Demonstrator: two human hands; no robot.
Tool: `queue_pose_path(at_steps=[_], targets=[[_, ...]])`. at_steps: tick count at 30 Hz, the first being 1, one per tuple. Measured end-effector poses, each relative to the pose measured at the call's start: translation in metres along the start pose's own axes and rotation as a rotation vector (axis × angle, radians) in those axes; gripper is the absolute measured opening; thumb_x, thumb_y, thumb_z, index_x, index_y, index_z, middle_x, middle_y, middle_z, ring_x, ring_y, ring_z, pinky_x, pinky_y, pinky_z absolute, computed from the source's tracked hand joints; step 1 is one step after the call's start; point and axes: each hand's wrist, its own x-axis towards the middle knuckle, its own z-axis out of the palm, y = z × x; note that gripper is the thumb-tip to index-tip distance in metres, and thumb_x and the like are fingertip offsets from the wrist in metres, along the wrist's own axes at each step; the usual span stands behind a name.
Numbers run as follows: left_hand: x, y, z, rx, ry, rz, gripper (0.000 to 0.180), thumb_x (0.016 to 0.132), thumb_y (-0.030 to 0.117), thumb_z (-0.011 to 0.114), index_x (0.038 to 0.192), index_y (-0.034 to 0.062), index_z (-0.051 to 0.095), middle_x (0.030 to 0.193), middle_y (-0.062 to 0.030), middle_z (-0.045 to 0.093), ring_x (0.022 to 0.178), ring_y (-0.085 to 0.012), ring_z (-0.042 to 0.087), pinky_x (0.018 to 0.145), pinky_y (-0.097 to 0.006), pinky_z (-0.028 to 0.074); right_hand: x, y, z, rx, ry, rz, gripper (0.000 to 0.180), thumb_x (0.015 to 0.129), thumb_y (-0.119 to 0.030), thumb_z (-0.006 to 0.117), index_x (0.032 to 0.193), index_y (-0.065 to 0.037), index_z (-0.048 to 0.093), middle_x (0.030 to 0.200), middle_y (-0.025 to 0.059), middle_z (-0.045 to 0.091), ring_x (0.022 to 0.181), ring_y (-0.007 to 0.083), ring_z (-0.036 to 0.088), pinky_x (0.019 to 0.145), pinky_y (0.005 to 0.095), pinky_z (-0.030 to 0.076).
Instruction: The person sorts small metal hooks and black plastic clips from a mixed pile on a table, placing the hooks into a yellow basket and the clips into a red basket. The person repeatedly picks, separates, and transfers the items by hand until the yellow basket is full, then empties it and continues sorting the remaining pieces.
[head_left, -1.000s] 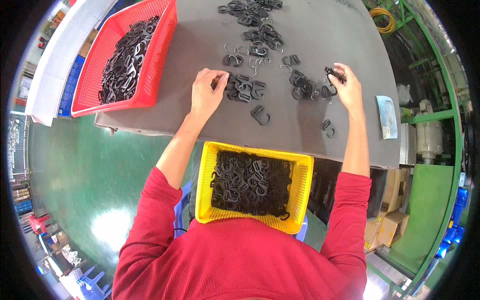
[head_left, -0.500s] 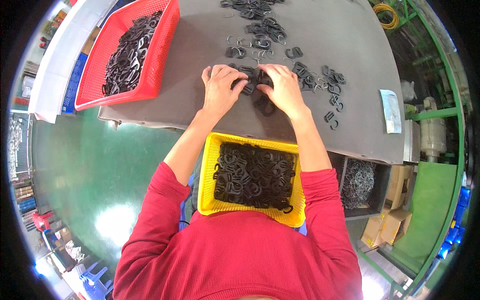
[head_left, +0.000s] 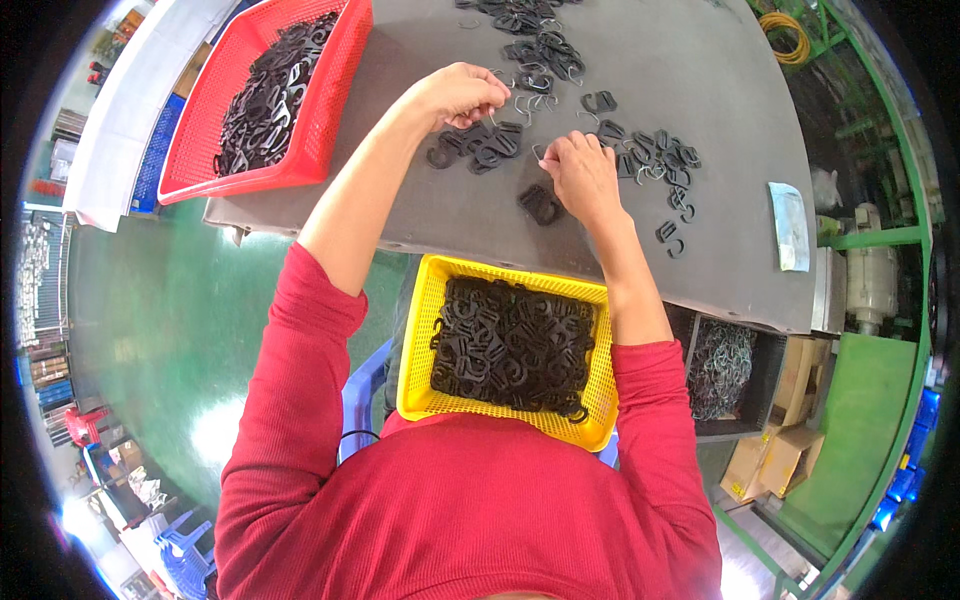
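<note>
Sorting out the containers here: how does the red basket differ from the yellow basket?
The red basket sits on the grey table, up at the person's left; the yellow basket sits lower, below the table's near edge, close to the person's body. The red basket looks partly filled, its contents along one side; the yellow basket is covered across. Both are plastic mesh and hold black clips.

A small bent wire hook (head_left: 494, 119), thin and silvery, sits pinched in the fingertips of the left hand (head_left: 458, 93), right above a loose cluster of black plastic hooks (head_left: 478, 148) lying flat on the grey table (head_left: 400, 200). The right hand (head_left: 583, 177) rests knuckles-up at about four o'clock from that cluster, its fingertips at another thin wire piece (head_left: 540, 153) too small to make out clearly. One single black plastic hook (head_left: 541, 204) lies flat just at seven o'clock of the right hand.
</note>
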Motion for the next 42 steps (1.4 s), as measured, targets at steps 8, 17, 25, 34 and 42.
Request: queue_pose_path(at_steps=[8,17,25,34,42], targets=[[0.010,-0.060,-0.027,0.552,0.634,0.080,0.027,0.080,0.021,0.058,0.103,0.0085,0.066,0.100,-0.0110,0.066,0.096,-0.0273,0.061,0.085,-0.040,0.048,0.012,0.054,-0.014,0.236,0.218,0.268,0.017,0.085,-0.017,0.060,0.097,-0.005,0.060,0.099,0.0140,0.058,0.099,0.0304,0.053,0.082,0.0430,0.043],[-0.038,-0.084,0.050,0.879,0.356,0.677,0.042,0.089,0.040,0.052,0.127,0.0219,0.052,0.133,-0.0036,0.048,0.132,-0.0256,0.033,0.108,-0.056,0.022,-0.023,0.013,-0.004,-0.150,0.303,0.154,0.026,0.079,-0.018,0.065,0.104,-0.011,0.064,0.111,0.0030,0.056,0.107,0.0250,0.048,0.089,0.0415,0.037],[-0.094,-0.086,0.079,0.659,0.207,0.715,0.044,0.088,0.031,0.055,0.128,0.0130,0.051,0.136,-0.0101,0.046,0.134,-0.0296,0.032,0.110,-0.049,0.023,-0.057,0.005,-0.015,0.124,0.241,-0.054,0.022,0.080,-0.015,0.065,0.102,-0.017,0.066,0.111,-0.0016,0.060,0.110,0.0201,0.051,0.094,0.0393,0.034],[-0.048,-0.081,0.070,0.406,0.305,0.733,0.034,0.093,0.019,0.047,0.125,0.0068,0.052,0.133,-0.0137,0.049,0.132,-0.0303,0.036,0.108,-0.040,0.028,-0.065,-0.005,-0.022,-0.033,0.193,0.037,0.039,0.078,-0.004,0.052,0.113,-0.016,0.062,0.123,-0.0004,0.057,0.124,0.0201,0.043,0.110,0.0538,0.014],[-0.045,-0.082,0.073,0.403,0.239,0.713,0.039,0.095,0.030,0.045,0.128,0.0102,0.050,0.134,-0.0112,0.048,0.132,-0.0282,0.035,0.110,-0.044,0.025,-0.082,-0.009,-0.033,-0.048,0.025,-0.022,0.044,0.084,-0.012,0.053,0.128,-0.018,0.052,0.132,0.0029,0.051,0.131,0.0207,0.037,0.111,0.0564,0.010]])
